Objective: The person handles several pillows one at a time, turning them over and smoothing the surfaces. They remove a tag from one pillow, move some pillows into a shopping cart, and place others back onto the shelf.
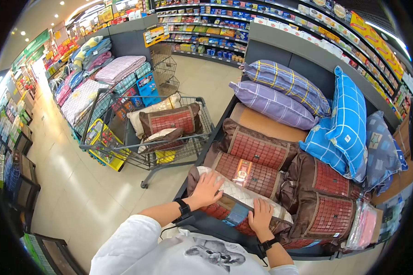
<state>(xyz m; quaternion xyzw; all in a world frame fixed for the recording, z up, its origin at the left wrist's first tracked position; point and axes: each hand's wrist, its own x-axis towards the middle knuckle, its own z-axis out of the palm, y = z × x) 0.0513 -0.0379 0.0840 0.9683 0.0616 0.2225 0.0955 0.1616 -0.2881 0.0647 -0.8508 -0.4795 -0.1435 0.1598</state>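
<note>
My left hand (206, 188) lies with its fingers spread on the left part of a cream and brown pillow (241, 195) at the front edge of the display. Farther right, my right hand (261, 215) rests on the same pillow, fingers apart and pointing forward. Just behind it lies a brown pillow with a red woven panel (220, 167) and an orange label (243, 171). More brown and red pillows (328, 215) are stacked to the right of my right hand. A blue label (236, 214) shows on the front side between my hands.
A wire shopping cart (202, 133) holding pillows (172, 120) stands at the left of the display. Behind are purple pillows (275, 103) and blue checked pillows (346, 123). Folded bedding (119, 68) fills a bin at the upper left, and stocked shelves (206, 27) line the back.
</note>
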